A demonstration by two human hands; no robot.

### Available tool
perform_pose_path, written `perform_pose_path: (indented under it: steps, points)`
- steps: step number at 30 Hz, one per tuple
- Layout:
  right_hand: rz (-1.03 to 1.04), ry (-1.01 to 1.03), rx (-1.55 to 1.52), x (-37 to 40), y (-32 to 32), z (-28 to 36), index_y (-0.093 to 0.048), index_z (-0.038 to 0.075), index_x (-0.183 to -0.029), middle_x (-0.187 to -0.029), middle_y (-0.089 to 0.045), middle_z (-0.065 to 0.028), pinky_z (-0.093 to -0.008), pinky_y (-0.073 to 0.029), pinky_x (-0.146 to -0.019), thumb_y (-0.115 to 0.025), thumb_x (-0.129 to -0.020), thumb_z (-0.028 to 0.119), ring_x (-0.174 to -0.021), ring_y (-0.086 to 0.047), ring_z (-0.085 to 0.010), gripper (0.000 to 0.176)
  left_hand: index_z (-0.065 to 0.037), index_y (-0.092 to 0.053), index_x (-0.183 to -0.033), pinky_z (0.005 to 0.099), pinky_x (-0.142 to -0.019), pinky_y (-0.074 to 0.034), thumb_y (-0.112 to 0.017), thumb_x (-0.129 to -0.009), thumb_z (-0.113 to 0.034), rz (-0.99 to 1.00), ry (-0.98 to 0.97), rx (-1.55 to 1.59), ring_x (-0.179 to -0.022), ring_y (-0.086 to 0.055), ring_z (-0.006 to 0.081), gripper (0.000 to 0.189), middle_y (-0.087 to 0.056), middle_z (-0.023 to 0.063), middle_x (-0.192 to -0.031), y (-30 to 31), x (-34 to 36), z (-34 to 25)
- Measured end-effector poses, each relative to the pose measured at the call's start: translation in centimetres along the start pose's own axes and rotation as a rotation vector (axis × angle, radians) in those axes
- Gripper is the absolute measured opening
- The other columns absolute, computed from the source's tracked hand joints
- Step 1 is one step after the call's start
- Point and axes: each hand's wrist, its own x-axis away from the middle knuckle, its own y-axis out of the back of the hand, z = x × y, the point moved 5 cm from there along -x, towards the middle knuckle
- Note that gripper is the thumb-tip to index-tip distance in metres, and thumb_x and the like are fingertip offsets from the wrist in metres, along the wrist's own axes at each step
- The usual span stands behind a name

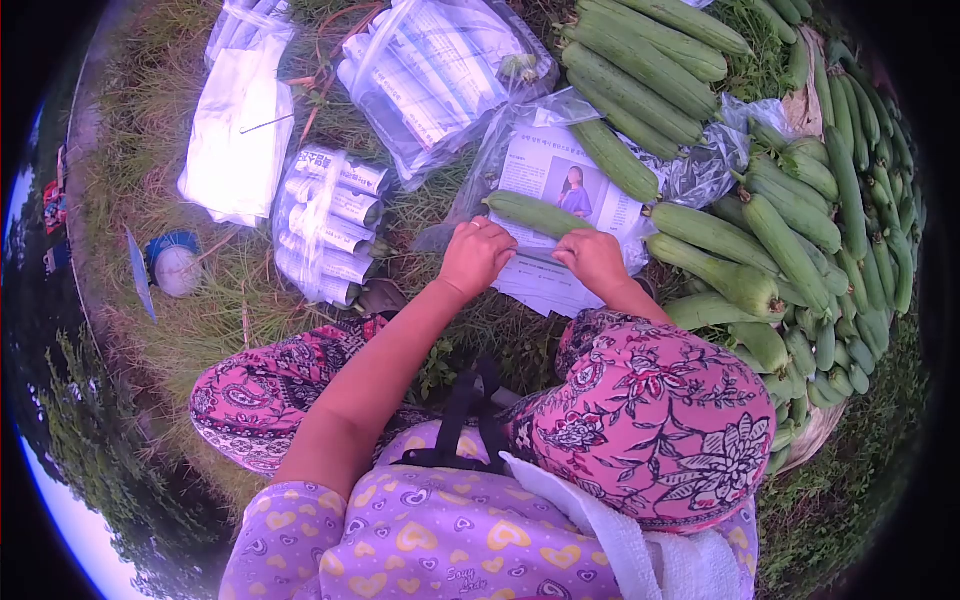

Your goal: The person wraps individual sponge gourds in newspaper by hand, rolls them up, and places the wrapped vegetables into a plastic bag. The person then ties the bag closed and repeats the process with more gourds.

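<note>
A green sponge gourd point(530, 212) is laid across a newspaper sheet point(527, 160) at the centre of the frame. The sheet's near edge is pinched in a narrow grip by the left hand point(478, 260) and the right hand point(594, 262), near the gourd's 2 ends. A 2nd gourd point(615, 162) is seen just above the right hand. More gourds are heaped in the upper right and along the right. Newspaper-wrapped rolls point(425, 85) in clear plastic are placed on grass point(220, 310), upper left of centre.
</note>
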Motion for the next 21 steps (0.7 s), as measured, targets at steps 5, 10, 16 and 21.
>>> perform_pose_path:
  steps: [5, 10, 16, 21]
  points:
    - [0.011, 0.012, -0.049, -0.3, 1.3, -0.3, -0.070, 0.011, -0.080, -0.079, -0.065, -0.0065, -0.0400, -0.050, -0.069, -0.070, -0.077, 0.024, -0.079, -0.063, -0.0268, 0.014, -0.012, -0.067, -0.086, 0.0427, -0.095, -0.041, -0.069, -0.079, -0.017, -0.114, -0.153, -0.091, -0.106, -0.057, 0.0231, 0.009, -0.067, 0.0014, -0.100, 1.7, -2.5, -1.0]
    - [-0.364, 0.301, 0.087, 0.1, 5.9, 3.5, -0.064, 0.010, -0.085, -0.088, -0.060, -0.0032, -0.0369, -0.045, -0.074, -0.068, -0.076, 0.019, -0.087, -0.057, -0.0239, 0.013, -0.011, -0.063, -0.091, 0.0465, -0.098, -0.039, -0.063, -0.083, -0.015, 0.043, -0.021, 0.010, -0.097, -0.062, 0.0282, 0.009, -0.067, 0.0090, -0.095, 0.6, -6.2, 0.9]
    - [-0.295, 0.440, 0.147, -1.1, 2.2, 4.4, -0.059, 0.010, -0.086, -0.097, -0.055, -0.0042, -0.0374, -0.042, -0.080, -0.066, -0.074, 0.014, -0.095, -0.054, -0.0235, 0.015, -0.009, -0.059, -0.098, 0.0417, -0.088, -0.046, -0.066, -0.079, -0.011, 0.085, -0.018, 0.072, -0.079, -0.065, 0.0314, 0.020, -0.067, 0.0125, -0.083, 0.0, -9.5, 2.6]
    - [-0.290, 0.288, 0.221, -4.1, -0.1, 1.1, -0.056, 0.011, -0.094, -0.104, -0.053, -0.0059, -0.0394, -0.042, -0.084, -0.070, -0.072, 0.014, -0.105, -0.051, -0.0261, 0.026, -0.008, -0.060, -0.100, 0.0408, -0.083, -0.049, -0.068, -0.076, -0.008, -0.179, 0.119, 0.045, -0.078, -0.064, 0.0331, 0.026, -0.067, 0.0124, -0.084, 1.0, -9.9, 3.1]
